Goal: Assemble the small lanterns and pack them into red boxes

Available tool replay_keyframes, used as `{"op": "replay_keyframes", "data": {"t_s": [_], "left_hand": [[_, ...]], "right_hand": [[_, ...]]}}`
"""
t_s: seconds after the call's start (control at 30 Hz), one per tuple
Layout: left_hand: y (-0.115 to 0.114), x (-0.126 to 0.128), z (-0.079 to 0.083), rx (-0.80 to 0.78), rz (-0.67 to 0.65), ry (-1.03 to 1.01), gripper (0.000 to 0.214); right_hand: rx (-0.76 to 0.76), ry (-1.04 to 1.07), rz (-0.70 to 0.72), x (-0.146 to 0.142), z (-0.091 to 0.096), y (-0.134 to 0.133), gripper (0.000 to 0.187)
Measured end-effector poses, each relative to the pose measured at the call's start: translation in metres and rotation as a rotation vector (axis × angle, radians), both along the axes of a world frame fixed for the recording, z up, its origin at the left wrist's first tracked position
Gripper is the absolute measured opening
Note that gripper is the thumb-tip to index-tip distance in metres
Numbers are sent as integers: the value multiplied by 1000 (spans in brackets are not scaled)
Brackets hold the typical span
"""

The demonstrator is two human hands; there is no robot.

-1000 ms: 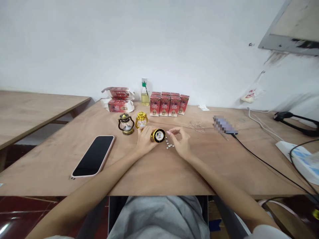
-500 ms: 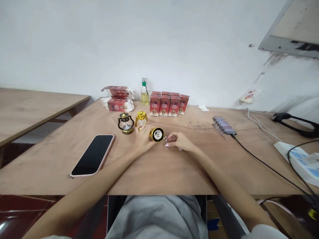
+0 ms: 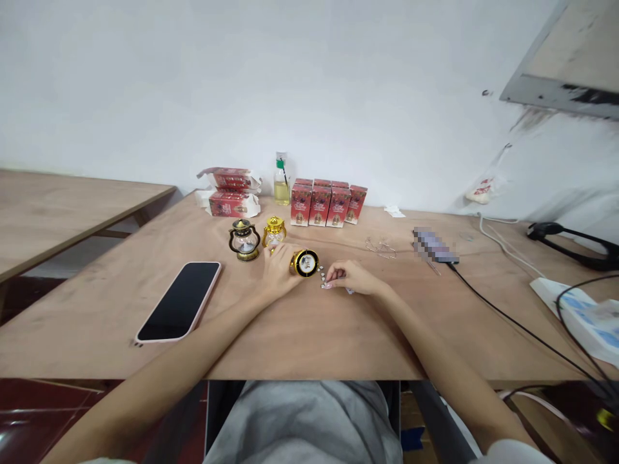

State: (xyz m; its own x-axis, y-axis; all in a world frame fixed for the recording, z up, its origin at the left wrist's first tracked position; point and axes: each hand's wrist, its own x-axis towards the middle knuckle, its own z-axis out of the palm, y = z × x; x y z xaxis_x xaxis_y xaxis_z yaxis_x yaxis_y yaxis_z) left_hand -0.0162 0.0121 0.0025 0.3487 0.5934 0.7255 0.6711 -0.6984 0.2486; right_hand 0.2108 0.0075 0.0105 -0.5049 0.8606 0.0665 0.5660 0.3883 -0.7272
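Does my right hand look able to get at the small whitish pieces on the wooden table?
Likely yes: your right hand is right beside the small whitish pieces, and the shiny gold, black-rimmed item in your left hand isn't between them.

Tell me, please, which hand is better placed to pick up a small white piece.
Probably the right hand: it is close beside the small white pieces, whereas the left hand holds a black-rimmed gold object.

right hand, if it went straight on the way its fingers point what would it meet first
Likely the small pale pieces just beyond the right hand; depth is unclear, so it may be touching one.
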Motion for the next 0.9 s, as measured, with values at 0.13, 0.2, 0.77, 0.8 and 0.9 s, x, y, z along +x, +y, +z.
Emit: {"op": "replay_keyframes", "data": {"t_s": [0.13,0.2,0.77,0.8,0.9], "left_hand": [[-1,1,2,-28,2,18,30],[-2,1,2,-27,-1,18,30],[-3,4,0,-12,-39,56,28],[-3,5,-1,-16,-41,57,28],[-5,7,-2,-34,-51,62,29]], "right_hand": [[104,-44,44,0,-1,0,16],[144,-57,51,0,-2,0,16],[541,352,-268,-17,6,-16,20],[578,357,-261,-20,5,-18,19],[699,320,-215,-28,4,-25,15]]}}
